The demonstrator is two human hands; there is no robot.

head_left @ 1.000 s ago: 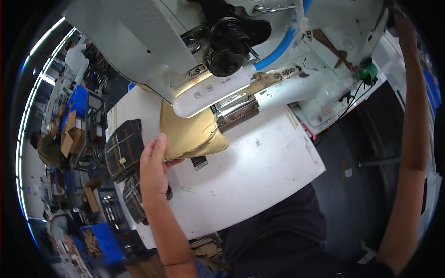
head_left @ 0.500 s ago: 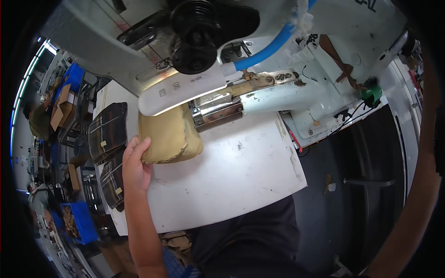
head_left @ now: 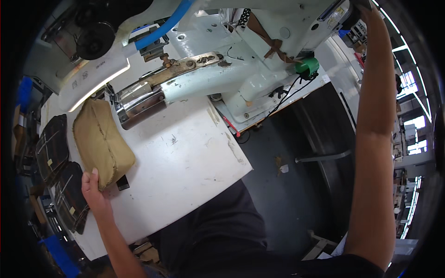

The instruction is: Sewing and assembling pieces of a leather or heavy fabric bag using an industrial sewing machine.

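A tan fabric pouch (head_left: 98, 132) with a seam running along its side stands on the white table at the left, beside the cylinder arm of the sewing machine (head_left: 139, 109). My left hand (head_left: 96, 191) grips the pouch's near lower corner, thumb against the fabric and the other fingers partly behind it. The pouch's far end lies under the lit white lamp (head_left: 95, 83). High at the right, my right arm stretches up, and my right hand (head_left: 367, 13) is at the dark round part on the machine's end. Its fingers are mostly hidden by the picture's rim.
Dark plaid fabric pieces (head_left: 52, 148) with small yellow tags lie left of the pouch on the white table (head_left: 181, 162). A blue hose (head_left: 164, 28) crosses the machine head. Beyond the table's right edge, a metal bar (head_left: 324, 156) juts out above the grey floor.
The view has swung right. The pouch has turned so more of its seamed side shows, with my left hand still at its near corner. My right arm is now raised to the machine's end.
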